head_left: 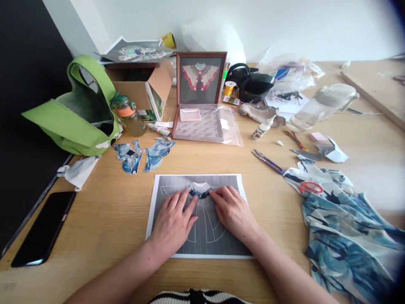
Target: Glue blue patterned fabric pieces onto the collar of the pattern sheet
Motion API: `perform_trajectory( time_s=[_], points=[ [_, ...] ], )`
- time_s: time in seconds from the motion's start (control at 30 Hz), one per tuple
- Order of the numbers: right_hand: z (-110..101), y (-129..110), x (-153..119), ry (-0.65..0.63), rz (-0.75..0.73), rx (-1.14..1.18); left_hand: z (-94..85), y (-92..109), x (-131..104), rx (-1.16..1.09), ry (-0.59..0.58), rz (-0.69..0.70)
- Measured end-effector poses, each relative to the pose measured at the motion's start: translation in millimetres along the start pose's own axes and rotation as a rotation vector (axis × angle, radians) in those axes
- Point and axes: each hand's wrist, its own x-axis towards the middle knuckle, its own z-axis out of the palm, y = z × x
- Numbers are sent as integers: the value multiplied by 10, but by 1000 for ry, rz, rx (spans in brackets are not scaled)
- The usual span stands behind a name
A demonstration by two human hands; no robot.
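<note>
A printed sheet [202, 251] with white pattern outlines on dark grey lies flat on the table. At its top centre sits a small blue-and-white fabric collar piece [201, 194], curved round a white neck opening. My left hand [175, 215] rests on the sheet with its fingers spread, the fingertips touching the collar piece's left and lower edge. On the other side, my right hand [233, 210] has bent fingers drawn together, and its fingertips grip the piece's right edge. My right thumb is mostly hidden. Cut blue fabric pieces [155, 154] lie beyond the sheet, to the left.
Thread snips [268, 162], red-handled scissors [311, 187] and blue patterned cloth [348, 236] lie right. A glue bottle [263, 128] and a framed collar picture [200, 78] stand at the back. Left are a phone [44, 228], a green bag [72, 114] and a jar [131, 120].
</note>
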Motion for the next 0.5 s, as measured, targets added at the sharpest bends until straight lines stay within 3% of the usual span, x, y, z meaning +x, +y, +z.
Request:
perform_trajectory(
  time_s=[0.5],
  points=[
    [0,-4,13,-9,-2,-13,8,1,0,-19,-7,-7]
  ],
)
